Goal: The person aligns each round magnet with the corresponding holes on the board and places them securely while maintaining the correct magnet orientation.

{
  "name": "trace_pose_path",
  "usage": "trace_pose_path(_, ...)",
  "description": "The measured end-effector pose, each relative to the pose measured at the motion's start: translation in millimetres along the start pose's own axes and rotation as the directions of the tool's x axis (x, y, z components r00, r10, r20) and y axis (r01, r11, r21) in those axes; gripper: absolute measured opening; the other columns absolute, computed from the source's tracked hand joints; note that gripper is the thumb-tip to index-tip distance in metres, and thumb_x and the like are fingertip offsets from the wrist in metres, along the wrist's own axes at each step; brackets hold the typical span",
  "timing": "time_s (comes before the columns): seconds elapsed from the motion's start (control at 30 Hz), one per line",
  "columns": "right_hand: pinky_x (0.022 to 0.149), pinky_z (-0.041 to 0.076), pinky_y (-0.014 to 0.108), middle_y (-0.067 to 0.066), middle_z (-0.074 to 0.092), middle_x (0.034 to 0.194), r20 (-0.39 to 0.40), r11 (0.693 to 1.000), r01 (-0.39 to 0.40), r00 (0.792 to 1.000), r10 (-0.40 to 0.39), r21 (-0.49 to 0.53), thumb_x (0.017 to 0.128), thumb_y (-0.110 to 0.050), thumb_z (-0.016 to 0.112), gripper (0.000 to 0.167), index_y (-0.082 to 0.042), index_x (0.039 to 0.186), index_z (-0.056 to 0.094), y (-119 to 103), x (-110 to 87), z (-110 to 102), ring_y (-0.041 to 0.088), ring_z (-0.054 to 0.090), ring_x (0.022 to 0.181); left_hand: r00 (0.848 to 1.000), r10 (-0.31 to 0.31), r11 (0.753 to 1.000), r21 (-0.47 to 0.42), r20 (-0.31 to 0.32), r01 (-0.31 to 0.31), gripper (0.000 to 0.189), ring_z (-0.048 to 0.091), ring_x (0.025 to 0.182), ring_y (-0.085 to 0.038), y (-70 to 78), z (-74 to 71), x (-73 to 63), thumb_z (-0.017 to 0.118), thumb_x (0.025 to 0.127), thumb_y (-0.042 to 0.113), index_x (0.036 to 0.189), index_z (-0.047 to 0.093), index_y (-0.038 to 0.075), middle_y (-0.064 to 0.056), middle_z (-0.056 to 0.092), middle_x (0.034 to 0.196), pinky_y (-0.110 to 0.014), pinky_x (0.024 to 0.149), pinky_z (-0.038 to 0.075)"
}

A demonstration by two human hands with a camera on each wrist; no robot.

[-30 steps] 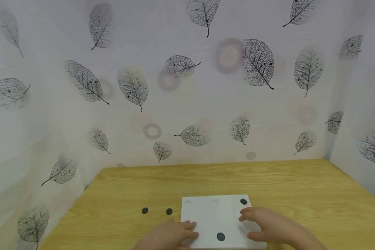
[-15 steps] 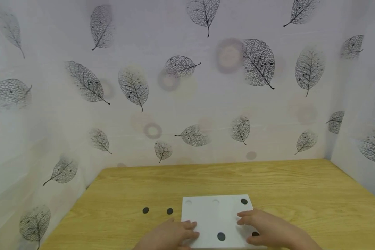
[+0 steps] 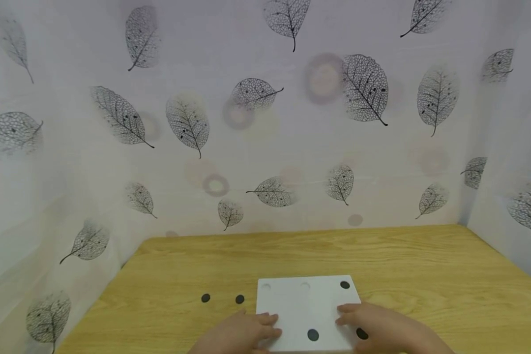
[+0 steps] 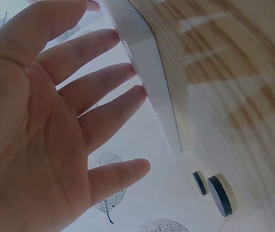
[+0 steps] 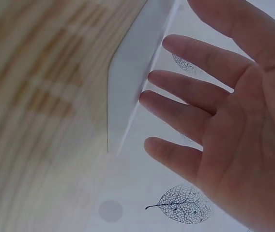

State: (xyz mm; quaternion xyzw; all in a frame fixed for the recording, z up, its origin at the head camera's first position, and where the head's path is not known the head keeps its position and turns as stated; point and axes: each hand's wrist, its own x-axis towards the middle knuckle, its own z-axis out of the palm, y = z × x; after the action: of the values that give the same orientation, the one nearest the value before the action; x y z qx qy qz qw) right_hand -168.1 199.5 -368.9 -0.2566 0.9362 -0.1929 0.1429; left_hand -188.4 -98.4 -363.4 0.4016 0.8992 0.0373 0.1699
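A flat white board (image 3: 303, 309) with round recesses lies on the wooden table. Black discs sit in it: one at the far right corner (image 3: 345, 285), one at the near middle (image 3: 312, 335) and one at the near right (image 3: 362, 334), beside my right thumb. My left hand (image 3: 239, 333) rests its fingertips on the board's left edge. In the left wrist view, its fingers are extended, with the tips along the board's side (image 4: 149, 63). At the right edge is my right hand (image 3: 382, 324), fingers extended. The right wrist view shows its fingertips along the board's side (image 5: 132, 67).
Left of the board, two loose black discs lie on the table, one farther left (image 3: 205, 298) and one nearer the board (image 3: 240, 299). Two recesses at the board's far edge hold no disc. A leaf-patterned curtain (image 3: 301, 147) stands behind the table (image 3: 407, 260) and along both sides.
My right hand has shifted toward the near side along the board's right edge. The near-right disc, hidden at first, now shows beside the thumb. My left hand has stayed put.
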Motion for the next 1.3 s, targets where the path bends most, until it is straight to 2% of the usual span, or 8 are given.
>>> trace_pose_path(0.13,0.086,0.041,0.046,0.004,0.052,0.121,0.009,0.999,-0.040,0.999,0.040,0.024,0.069,-0.037,0.072,0.042,-0.023,0.107,0.063,0,-0.3,1,0.029,0.047,0.111,1.000,0.005,1.000,0.001,-0.003,-0.005,0.037,0.043,0.116,-0.007,0.3,-0.1,-0.4,0.055,0.084,0.037,0.120,0.055,0.030,0.012,0.047,0.126,-0.043,0.089,0.041)
trace_pose_path(0.33,0.087,0.040,0.047,0.003,0.051,0.122,0.017,0.998,-0.058,0.998,0.058,0.021,0.068,-0.036,0.072,0.043,-0.023,0.109,0.063,0,-2.6,1,0.030,0.046,0.112,1.000,0.014,1.000,0.016,-0.017,-0.013,0.037,0.043,0.116,-0.006,0.8,0.2,-0.5,0.056,0.084,0.037,0.120,0.054,0.030,0.013,0.047,0.126,-0.042,0.089,0.041)
trace_pose_path(0.53,0.087,0.039,0.050,-0.001,0.050,0.124,0.027,0.998,-0.030,0.999,0.031,-0.048,0.070,-0.042,0.069,0.047,-0.024,0.113,0.061,2,-6.3,-1,0.033,0.044,0.113,1.000,0.016,1.000,0.018,-0.027,-0.016,0.038,0.042,0.116,-0.006,1.3,0.6,-0.6,0.056,0.083,0.039,0.121,0.054,0.030,0.012,0.047,0.126,-0.043,0.089,0.040)
trace_pose_path(0.73,0.088,0.039,0.047,-0.005,0.048,0.126,0.032,0.991,0.025,0.999,-0.021,-0.131,0.074,-0.043,0.065,0.049,-0.025,0.118,0.057,1,-7.9,-2,0.031,0.044,0.113,0.999,0.008,1.000,0.024,-0.051,-0.007,0.039,0.042,0.116,-0.007,1.5,-1.2,-4.8,0.058,0.082,0.037,0.120,0.055,0.029,0.010,0.047,0.127,-0.044,0.090,0.039)
trace_pose_path(0.93,0.089,0.040,0.043,-0.006,0.047,0.127,0.040,0.988,0.029,0.999,-0.023,-0.153,0.076,-0.051,0.058,0.051,-0.027,0.121,0.054,1,-12.7,-3,0.029,0.044,0.115,0.998,0.018,0.999,0.035,-0.054,-0.016,0.038,0.042,0.116,-0.006,3.3,-2.9,-6.5,0.058,0.083,0.036,0.121,0.054,0.029,0.011,0.046,0.127,-0.041,0.091,0.039)
trace_pose_path(1.3,0.088,0.040,0.045,-0.006,0.047,0.127,0.064,0.993,0.025,0.998,-0.018,-0.116,0.076,-0.053,0.056,0.053,-0.026,0.121,0.054,3,-12.6,-1,0.031,0.043,0.115,0.998,0.036,0.997,0.067,-0.052,-0.033,0.038,0.044,0.115,-0.007,3.6,-2.1,-5.7,0.057,0.083,0.037,0.120,0.055,0.028,0.010,0.047,0.126,-0.041,0.089,0.041)
